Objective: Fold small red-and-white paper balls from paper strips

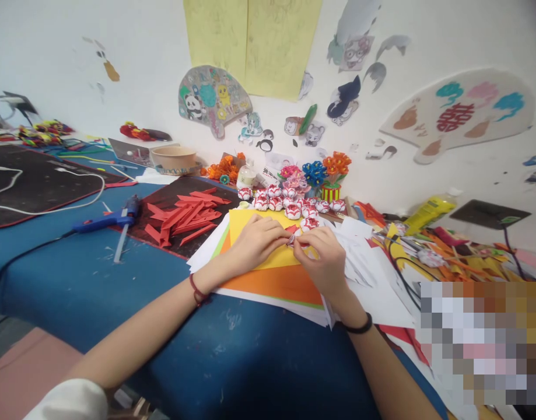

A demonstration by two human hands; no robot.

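My left hand (259, 240) and my right hand (322, 256) meet over a stack of coloured paper, yellow sheet (241, 224) on top and orange sheet (272, 284) below it. Both hands pinch a small red and white paper piece (291, 238) between the fingertips; its shape is partly hidden by the fingers. Just beyond the hands sit several red and white paper balls (275, 203). To the left, a pile of folded red paper strips (186, 216) lies on a dark mat (134, 224).
A blue glue gun (108, 220) with a cord lies at the left. Behind are a round bowl (174, 158) and bright flowers (314, 174). On the right are white sheets (381, 286), a yellow bottle (429, 213) and many paper scraps (473, 256).
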